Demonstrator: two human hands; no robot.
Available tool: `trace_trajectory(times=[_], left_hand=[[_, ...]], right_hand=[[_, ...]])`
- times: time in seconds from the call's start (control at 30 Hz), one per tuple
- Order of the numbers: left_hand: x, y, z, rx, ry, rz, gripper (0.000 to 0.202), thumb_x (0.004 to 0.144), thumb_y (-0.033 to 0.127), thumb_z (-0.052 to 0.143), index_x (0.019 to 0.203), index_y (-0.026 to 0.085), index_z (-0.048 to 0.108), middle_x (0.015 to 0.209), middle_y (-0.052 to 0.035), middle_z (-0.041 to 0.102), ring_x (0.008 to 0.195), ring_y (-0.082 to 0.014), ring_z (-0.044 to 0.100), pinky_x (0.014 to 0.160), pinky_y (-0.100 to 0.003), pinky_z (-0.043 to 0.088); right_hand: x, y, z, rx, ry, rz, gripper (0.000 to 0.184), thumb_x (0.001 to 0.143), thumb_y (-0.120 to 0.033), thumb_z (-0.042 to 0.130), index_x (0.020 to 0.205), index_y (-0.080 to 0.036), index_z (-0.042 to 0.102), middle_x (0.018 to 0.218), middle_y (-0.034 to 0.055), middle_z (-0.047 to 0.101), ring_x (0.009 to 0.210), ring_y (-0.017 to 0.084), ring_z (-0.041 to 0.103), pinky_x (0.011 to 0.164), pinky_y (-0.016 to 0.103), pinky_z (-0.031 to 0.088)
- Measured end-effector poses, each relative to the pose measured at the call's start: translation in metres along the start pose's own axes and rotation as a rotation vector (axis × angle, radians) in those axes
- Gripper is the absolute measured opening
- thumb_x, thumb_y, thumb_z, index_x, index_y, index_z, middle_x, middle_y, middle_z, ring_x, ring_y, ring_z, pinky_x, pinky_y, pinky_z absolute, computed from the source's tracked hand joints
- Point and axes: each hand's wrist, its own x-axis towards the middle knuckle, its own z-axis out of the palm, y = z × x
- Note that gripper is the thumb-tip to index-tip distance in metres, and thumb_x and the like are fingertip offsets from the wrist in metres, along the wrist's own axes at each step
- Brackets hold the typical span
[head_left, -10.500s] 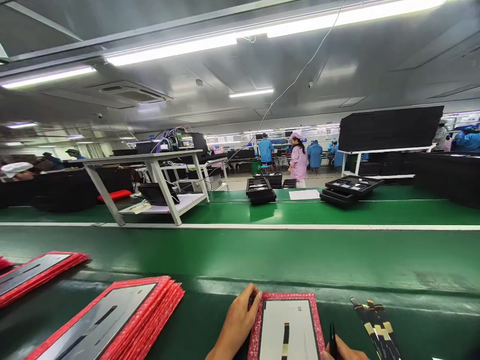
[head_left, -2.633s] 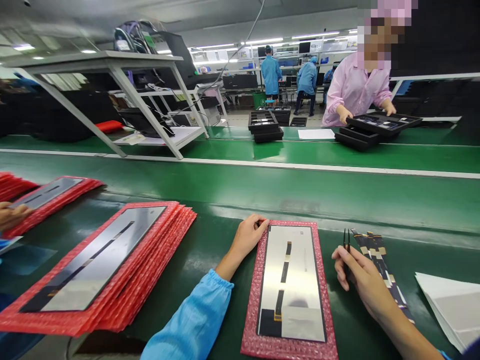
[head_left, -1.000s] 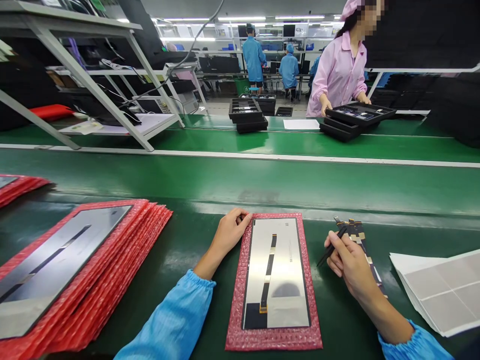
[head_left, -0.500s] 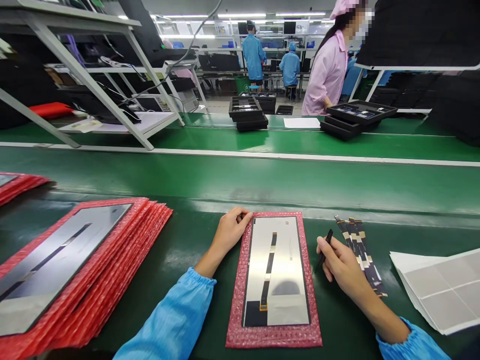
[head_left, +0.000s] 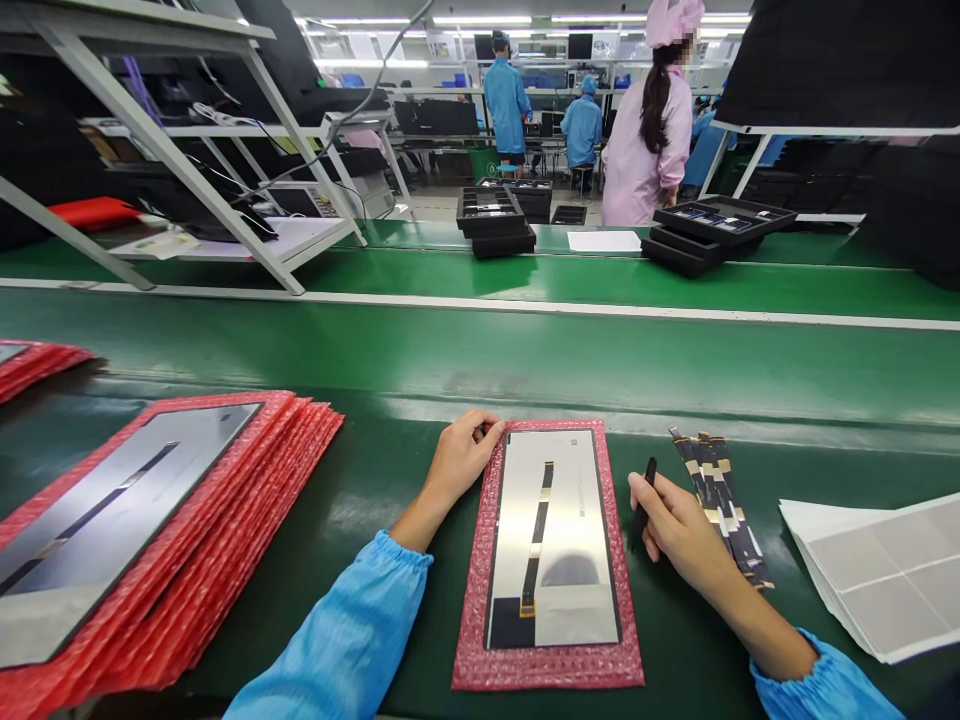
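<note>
Panel lies on red wrap; left hand curls, pinning its corner, while right hand grips tweezers, best lowered gently.

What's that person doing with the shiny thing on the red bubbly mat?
A person in blue sleeves sits at a green belt. Their left hand rests on the top left corner of a red bubble-wrap sheet that carries a flat silver panel. Their right hand holds black tweezers just right of the panel, beside a small pile of flex strips. A stack of similar panels lies to the left.
</note>
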Motion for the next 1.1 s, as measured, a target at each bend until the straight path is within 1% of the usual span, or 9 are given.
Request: trace_trajectory(times=[0.17,0.37,0.53,0.73,0.9,1.1], left_hand=[[0.0,0.005,-0.001,0.007,-0.002,-0.018,0.027,0.084,0.054,0.048,0.075,0.034,0.064,0.073,-0.0009,0.066,0.06,-0.0196,0.06,0.063,-0.035,0.047],[0.0,0.009,-0.002,0.013,0.006,-0.015,0.028,0.083,0.054,0.047,0.074,0.034,0.063,0.071,0.0004,0.065,0.06,-0.019,0.06,0.062,-0.033,0.047],[0.0,0.012,-0.004,0.018,0.013,-0.012,0.03,0.083,0.056,0.045,0.072,0.033,0.062,0.07,0.0003,0.064,0.059,-0.0187,0.059,0.062,-0.033,0.048],[0.0,0.013,-0.004,0.009,0.016,-0.004,0.029,0.084,0.054,0.045,0.073,0.034,0.062,0.071,-0.0004,0.065,0.058,-0.0189,0.06,0.062,-0.034,0.049],[0.0,0.012,-0.004,-0.002,0.018,0.006,0.026,0.084,0.052,0.046,0.073,0.034,0.062,0.071,0.0008,0.064,0.058,-0.0187,0.059,0.062,-0.033,0.047],[0.0,0.013,-0.004,-0.015,0.014,0.004,0.027,0.084,0.054,0.047,0.073,0.034,0.062,0.07,0.0001,0.062,0.059,-0.0195,0.057,0.063,-0.033,0.045]], right_hand=[[-0.001,-0.002,-0.001,-0.025,0.0,0.006,0.043,0.088,-0.06,0.047,0.063,-0.025,0.053,0.032,-0.0107,0.044,0.024,0.016,0.054,0.03,0.02,0.039],[-0.004,-0.004,-0.002,-0.069,-0.029,-0.029,0.038,0.086,-0.057,0.055,0.065,-0.025,0.052,0.035,-0.0113,0.045,0.027,0.015,0.054,0.032,0.02,0.036],[-0.004,-0.005,-0.002,-0.084,-0.03,-0.031,0.041,0.087,-0.056,0.055,0.062,-0.024,0.048,0.036,-0.0108,0.046,0.027,0.015,0.055,0.032,0.02,0.038],[-0.004,-0.006,-0.001,-0.098,-0.03,-0.036,0.04,0.087,-0.055,0.054,0.063,-0.024,0.05,0.034,-0.0103,0.047,0.028,0.015,0.054,0.033,0.02,0.038],[-0.004,-0.006,-0.001,-0.101,-0.022,-0.043,0.04,0.087,-0.056,0.054,0.062,-0.024,0.049,0.034,-0.0101,0.048,0.028,0.014,0.054,0.034,0.02,0.039],[-0.004,-0.006,-0.001,-0.098,-0.025,-0.042,0.039,0.087,-0.056,0.053,0.064,-0.025,0.049,0.034,-0.0105,0.047,0.028,0.014,0.055,0.034,0.019,0.039]])
